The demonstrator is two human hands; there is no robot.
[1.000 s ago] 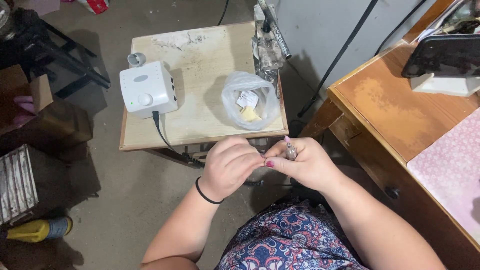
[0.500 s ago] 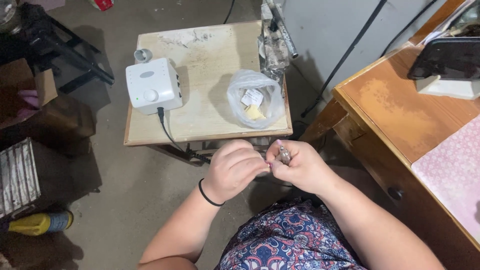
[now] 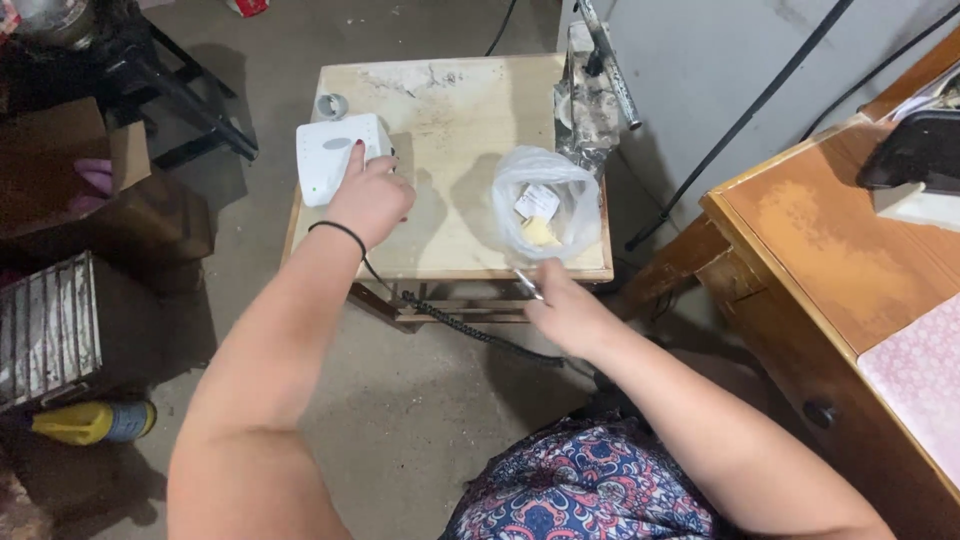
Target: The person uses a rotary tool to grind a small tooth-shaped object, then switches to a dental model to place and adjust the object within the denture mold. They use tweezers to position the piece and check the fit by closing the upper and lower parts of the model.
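My left hand (image 3: 368,195) reaches forward and rests its fingers on the right side of a white box-shaped device (image 3: 330,156) that stands on a small light wooden table (image 3: 455,110). A black band circles that wrist. My right hand (image 3: 562,308) is closed around a thin metal handpiece (image 3: 527,283), its tip pointing up-left near the table's front edge. A coiled black cord (image 3: 470,330) runs from under the table toward the right hand. A clear plastic bag (image 3: 545,205) with small white and yellow items sits on the table just beyond the right hand.
A small round grey cap (image 3: 332,105) lies behind the white device. A brown wooden desk (image 3: 830,260) with a pink mat (image 3: 920,385) stands at the right. Cardboard boxes (image 3: 90,190), a metal grille (image 3: 45,325) and a yellow bottle (image 3: 85,420) sit on the concrete floor at the left.
Both hands were together in front of my lap around the handpiece. The left hand has let go and reached out to the white device; the right hand keeps the handpiece.
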